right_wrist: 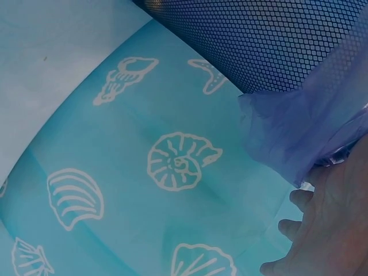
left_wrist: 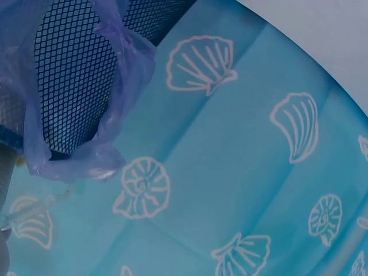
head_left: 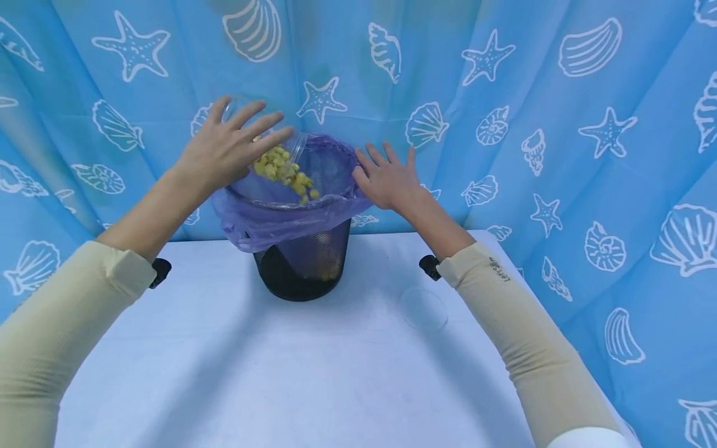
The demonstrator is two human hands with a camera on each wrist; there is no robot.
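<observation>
My left hand holds a clear plastic container tipped over the bin's mouth, fingers spread across it. Yellow popcorn spills from its lower end into the bin. The black mesh bin stands upright, lined with a purple bag folded over its rim. At the right side of that rim, my right hand rests against the bag with its fingers straight and spread. In the right wrist view the right hand is beside the bag's loose edge.
A clear round lid lies on the white table, right of the bin. A blue curtain with white shells and starfish hangs right behind the table's back edge. Yellowish contents show through the mesh near the bin's bottom.
</observation>
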